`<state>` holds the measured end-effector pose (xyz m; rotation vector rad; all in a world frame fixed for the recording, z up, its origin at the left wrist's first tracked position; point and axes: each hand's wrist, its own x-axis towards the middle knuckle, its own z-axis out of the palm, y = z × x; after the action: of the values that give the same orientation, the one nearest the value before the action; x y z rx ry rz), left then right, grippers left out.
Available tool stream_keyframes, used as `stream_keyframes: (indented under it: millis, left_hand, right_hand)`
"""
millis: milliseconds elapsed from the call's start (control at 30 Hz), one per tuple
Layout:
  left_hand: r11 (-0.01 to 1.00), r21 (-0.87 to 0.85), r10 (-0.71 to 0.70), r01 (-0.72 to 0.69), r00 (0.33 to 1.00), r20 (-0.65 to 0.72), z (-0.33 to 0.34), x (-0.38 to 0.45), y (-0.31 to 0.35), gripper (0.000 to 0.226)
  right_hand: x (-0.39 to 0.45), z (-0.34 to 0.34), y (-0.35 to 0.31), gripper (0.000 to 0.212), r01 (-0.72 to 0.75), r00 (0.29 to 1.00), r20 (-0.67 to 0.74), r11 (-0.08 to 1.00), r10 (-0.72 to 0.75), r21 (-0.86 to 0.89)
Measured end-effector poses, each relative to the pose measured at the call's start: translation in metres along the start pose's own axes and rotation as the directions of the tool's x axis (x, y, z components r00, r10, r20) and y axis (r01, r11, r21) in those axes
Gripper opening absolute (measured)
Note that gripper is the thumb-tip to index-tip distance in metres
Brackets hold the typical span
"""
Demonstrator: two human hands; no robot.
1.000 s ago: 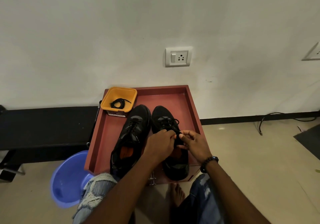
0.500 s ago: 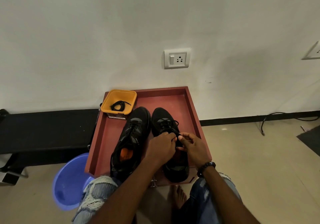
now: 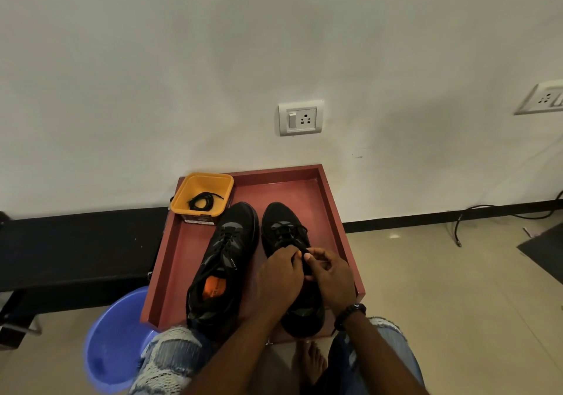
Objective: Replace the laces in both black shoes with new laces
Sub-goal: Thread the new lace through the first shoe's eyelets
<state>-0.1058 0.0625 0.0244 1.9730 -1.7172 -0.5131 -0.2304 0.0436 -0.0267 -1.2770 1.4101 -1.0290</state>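
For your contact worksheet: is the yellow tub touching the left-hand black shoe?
Apart. The head view shows a strip of red tray floor between the yellow tub and the left-hand shoe's toe.

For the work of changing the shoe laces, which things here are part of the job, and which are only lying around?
Part of the job:
- right shoe, whose lace both the left hand and right hand pinch
- left shoe
- coiled black lace in the yellow tub
- red tray under the shoes

Only lying around:
- blue basin
- wall socket
- black cable
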Motion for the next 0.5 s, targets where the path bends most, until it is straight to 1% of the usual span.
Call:
stream_keyframes:
  millis: [133,267,367,500]
  left_hand:
    - [0.999,-0.035,-0.019,0.019,1.0,0.006,0.0,-0.002,0.004,0.024]
    - [0.999,0.029,0.023,-0.024,0.999,0.045,-0.004,0.0,0.0,0.019]
    - [0.993,0.078,0.083,-0.09,0.992,0.095,-0.011,0.004,-0.003,0.018]
    - [0.993,0.065,0.086,-0.094,0.99,0.108,-0.014,0.005,-0.005,0.017]
  right_hand:
    - [-0.002,0.0,-0.004,0.015,0.0,1.0,-0.001,1.0,0.0,0.02]
    - [-0.005,0.0,-0.008,0.011,0.013,1.0,0.01,1.0,-0.013,0.024]
    - [-0.008,0.002,-0.01,0.01,0.041,0.999,-0.001,0.999,-0.041,-0.017]
    - [-0.011,0.005,-0.015,0.008,0.04,0.999,-0.028,0.998,-0.041,-0.046]
